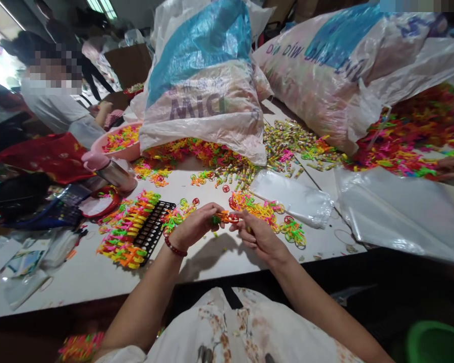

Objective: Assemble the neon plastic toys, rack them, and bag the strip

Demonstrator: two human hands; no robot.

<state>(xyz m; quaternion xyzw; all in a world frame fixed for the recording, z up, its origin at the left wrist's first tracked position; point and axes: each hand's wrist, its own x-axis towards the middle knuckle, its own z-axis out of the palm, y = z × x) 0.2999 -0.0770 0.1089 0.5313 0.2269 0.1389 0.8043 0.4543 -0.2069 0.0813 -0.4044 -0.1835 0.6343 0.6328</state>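
Observation:
My left hand [194,224] and my right hand [255,234] meet above the white table [219,257], both pinched on a small orange plastic toy piece [225,218] held between them. A red bead bracelet sits on my left wrist. Left of my hands lies a black plastic rack [155,227] with rows of bright assembled pieces [126,229] stuck on it. A loose heap of coloured plastic rings and pieces [267,214] lies just beyond my right hand.
Two big plastic sacks [204,75] [336,65] spill neon pieces across the table's far side. Clear bags [293,196] [397,212] lie at right. A pink basin [117,141], a pink-capped bottle [106,169] and clutter stand at left. Another person [56,96] sits far left.

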